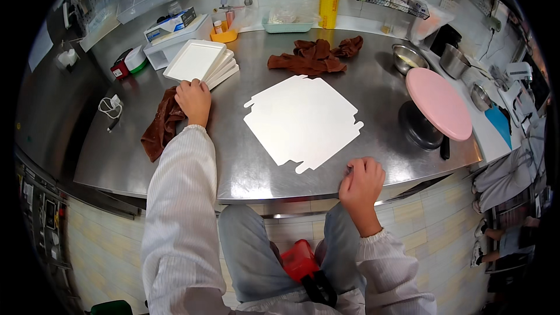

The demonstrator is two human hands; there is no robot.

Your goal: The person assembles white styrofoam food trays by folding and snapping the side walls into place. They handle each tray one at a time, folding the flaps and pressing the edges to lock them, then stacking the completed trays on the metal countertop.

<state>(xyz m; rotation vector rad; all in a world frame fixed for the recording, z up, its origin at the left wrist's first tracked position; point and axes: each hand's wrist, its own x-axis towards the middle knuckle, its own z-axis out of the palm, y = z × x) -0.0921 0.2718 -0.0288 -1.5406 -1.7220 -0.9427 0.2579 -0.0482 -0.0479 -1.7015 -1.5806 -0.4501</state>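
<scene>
At the table's left, my left hand (pixel 193 102) has its fingers closed at the upper end of a crumpled brown cloth (pixel 156 134). Its fingertips come up to the near edge of a slanting stack of white trays (pixel 197 59); my thumb is hidden. A flat white cardboard blank (pixel 303 121), cut with tabs and slots, lies in the middle of the steel table (pixel 256 182). My right hand (pixel 363 184) rests by the table's front edge, just off the blank's near right side. Its fingers are curled in, and what they may hold is hidden.
More brown cloths (pixel 312 57) lie behind the blank. A pink round turntable (pixel 438 104) stands tilted on the right, near a metal bowl (pixel 409 58). A yellow roll (pixel 329 3) and a pale green tray (pixel 290 25) stand along the wall. A white cable (pixel 111 106) lies far left.
</scene>
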